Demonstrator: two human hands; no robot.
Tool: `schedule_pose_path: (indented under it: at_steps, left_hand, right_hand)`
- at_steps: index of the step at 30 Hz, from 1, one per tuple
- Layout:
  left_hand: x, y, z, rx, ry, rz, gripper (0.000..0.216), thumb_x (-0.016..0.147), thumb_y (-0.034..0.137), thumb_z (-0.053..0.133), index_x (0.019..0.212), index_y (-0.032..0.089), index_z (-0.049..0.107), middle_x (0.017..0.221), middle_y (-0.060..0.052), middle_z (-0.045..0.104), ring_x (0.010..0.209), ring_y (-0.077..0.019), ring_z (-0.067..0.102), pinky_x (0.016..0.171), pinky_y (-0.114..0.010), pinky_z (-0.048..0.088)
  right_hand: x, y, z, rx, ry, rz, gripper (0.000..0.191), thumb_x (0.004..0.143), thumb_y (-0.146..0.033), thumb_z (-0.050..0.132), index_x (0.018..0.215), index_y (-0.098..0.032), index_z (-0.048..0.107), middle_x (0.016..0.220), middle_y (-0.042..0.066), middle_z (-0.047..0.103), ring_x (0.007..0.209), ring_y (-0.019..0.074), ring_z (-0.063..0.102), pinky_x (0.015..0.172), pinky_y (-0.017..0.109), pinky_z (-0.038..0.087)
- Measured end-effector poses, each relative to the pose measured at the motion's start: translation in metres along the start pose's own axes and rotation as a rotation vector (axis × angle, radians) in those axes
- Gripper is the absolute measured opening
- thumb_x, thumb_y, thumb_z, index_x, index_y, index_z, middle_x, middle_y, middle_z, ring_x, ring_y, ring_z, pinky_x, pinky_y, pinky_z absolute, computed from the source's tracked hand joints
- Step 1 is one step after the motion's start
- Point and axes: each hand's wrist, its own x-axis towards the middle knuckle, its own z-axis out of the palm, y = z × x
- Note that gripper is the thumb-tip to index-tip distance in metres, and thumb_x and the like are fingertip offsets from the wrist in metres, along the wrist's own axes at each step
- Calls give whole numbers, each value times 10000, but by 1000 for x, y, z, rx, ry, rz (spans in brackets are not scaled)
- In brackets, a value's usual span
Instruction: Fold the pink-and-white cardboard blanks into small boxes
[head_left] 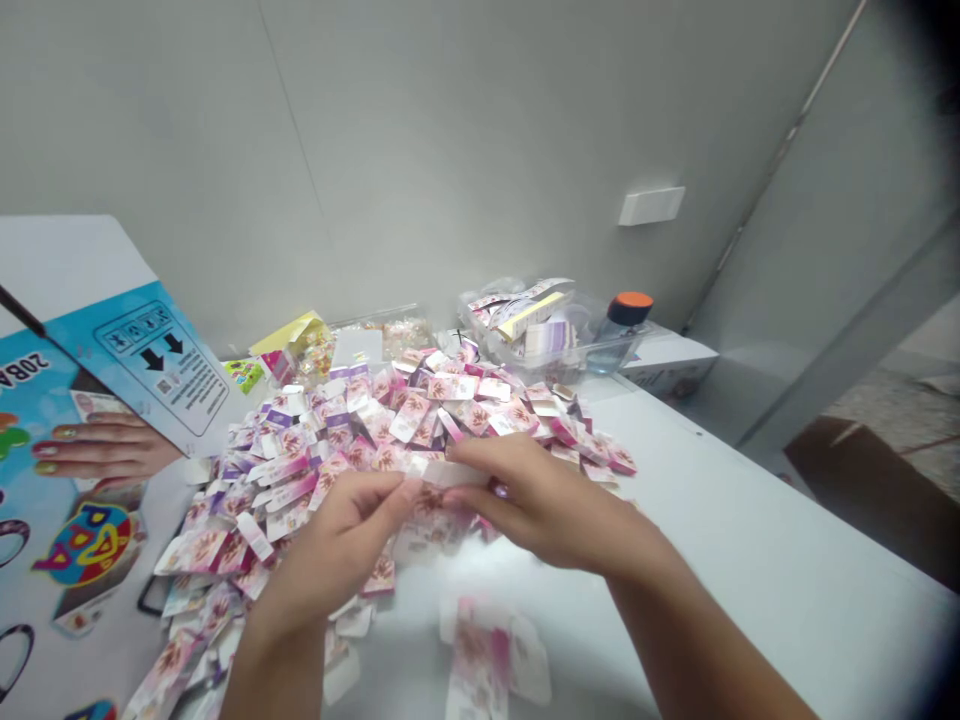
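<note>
From my remote seat I see both hands meet over the middle of the white surface (750, 540). The left hand (341, 540) and the right hand (540, 505) each pinch one end of a small pink-and-white card (442, 478) between thumb and fingertips, so both are closed on it. The card is held just above the near edge of a big loose pile of cards (360, 430) with the same look, spread across the surface in front of me.

A few blurred cards (487, 660) lie apart from the pile, close to the lower edge of view, below the hands.

At the left, another person's hand (97, 450) with painted nails rests flat on a blue printed carton (150, 365) whose flap shows two black arrows.

Behind the pile stand a clear plastic tub (555, 340) of packaging bits and a bottle with an orange cap (621, 330), the two just beside each other, with a white box (667, 362) to their right near the wall.
</note>
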Motion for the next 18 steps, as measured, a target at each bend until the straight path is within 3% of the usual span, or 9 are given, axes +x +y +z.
schedule_pose_path:
  at_steps: [2,5,8,10,11,13,15,18]
  left_hand:
    - [0,-3,-4,-19,-3,-25,384,892,448,496,670,158,614,591,29,422,562,-99,334,513,-225,271]
    - [4,-8,-5,-53,190,-48,395,881,471,503,636,165,544,598,30,425,573,-105,352,530,-227,289]
    - [10,-11,-2,-42,478,-51,393,869,496,507,639,179,479,601,41,407,587,-107,360,550,-219,309]
    - [12,-11,1,-108,551,-53,362,857,509,520,690,189,493,608,47,423,586,-109,385,551,-214,328]
    - [13,-10,3,-152,552,-58,347,849,515,528,721,193,505,604,50,428,571,-109,390,535,-214,328]
    - [13,-8,7,-202,557,-67,334,829,522,551,755,197,517,576,63,412,517,-103,366,483,-211,301]
    - [13,-4,9,-179,597,-78,336,808,521,575,738,199,512,545,76,391,479,-96,338,454,-209,283]
    - [14,1,13,-119,650,-84,319,774,491,631,710,203,511,560,69,448,513,-102,419,494,-205,347]
  right_hand:
    - [-1,1,-2,30,-42,67,53,914,-234,524,959,-213,540,799,-7,577,700,126,520,595,220,358]
    - [-2,6,-3,-7,-119,196,260,884,-241,539,1142,-261,513,880,14,600,717,147,569,565,220,384]
    - [3,13,8,-27,-329,180,264,825,-169,580,1074,-256,586,820,-2,610,633,129,567,501,203,350]
    - [9,17,20,-26,-449,96,249,769,-177,663,1008,-242,643,770,-13,629,628,129,578,503,201,339]
    - [12,17,26,-62,-448,69,216,741,-205,709,952,-227,667,727,-14,631,625,137,581,507,207,331]
    - [17,17,36,-173,-307,61,142,727,-273,750,825,-200,679,650,-7,619,603,150,573,512,226,313]
    - [19,13,38,-213,-47,69,144,828,-307,663,748,-189,642,614,-5,600,573,141,547,522,239,312]
    - [19,4,36,-67,350,-40,192,947,-281,479,830,-187,600,710,8,613,626,131,549,584,253,390]
